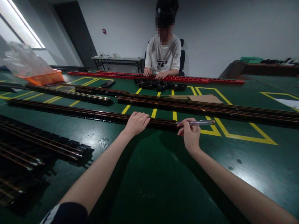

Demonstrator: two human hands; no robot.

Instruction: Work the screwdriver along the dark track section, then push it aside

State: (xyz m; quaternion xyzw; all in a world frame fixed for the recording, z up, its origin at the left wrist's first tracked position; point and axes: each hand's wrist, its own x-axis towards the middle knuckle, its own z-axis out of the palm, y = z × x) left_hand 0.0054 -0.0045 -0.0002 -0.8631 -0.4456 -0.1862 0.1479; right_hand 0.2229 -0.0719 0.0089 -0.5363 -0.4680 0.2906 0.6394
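A long dark rail strip (102, 116) with thin copper-coloured lines lies across the green table (149, 174). My left hand (137, 122) is closed over the strip near its right part, its fingers bent round the far edge. At the strip's right end, my right hand (190, 132) grips a slim screwdriver-like tool (202, 122) with a clear handle. The tool lies nearly level, its handle pointing right and its tip at the end of the strip.
More dark strips lie beyond (210, 109) and at the left (46, 140). An orange tray (50, 77) holds plastic bags. Cardboard (205, 99), a black parts heap (161, 84) and red rails (205, 80) lie farther back. Across the table sits a person (163, 56), hands on the rails.
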